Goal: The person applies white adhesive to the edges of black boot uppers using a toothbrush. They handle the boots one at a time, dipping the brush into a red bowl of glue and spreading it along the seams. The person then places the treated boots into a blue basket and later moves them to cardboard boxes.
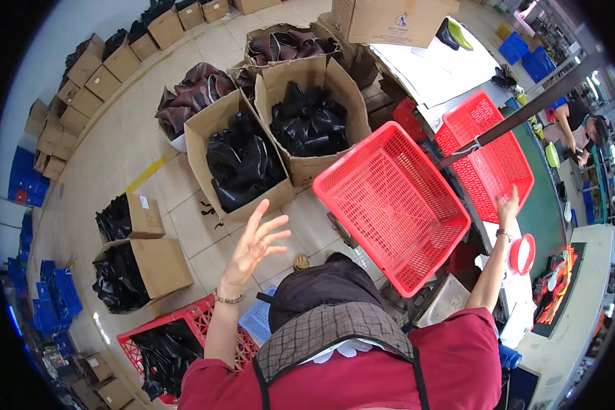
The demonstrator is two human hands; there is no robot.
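Two red plastic mesh baskets: a near one (393,205) and a far one (488,154). One red plastic crate (198,321) low on the left, filled with black material. Four open cardboard boxes stand clustered mid-floor — two of black pieces (236,160) (307,119) and two of dark brown pieces (191,92) (290,44). Two more open cartons (147,215) (160,266) with black bags sit to the left. One small red bowl (523,254). Blue crates — at least two (526,55) at top right, several stacked at left, too blurred to count.
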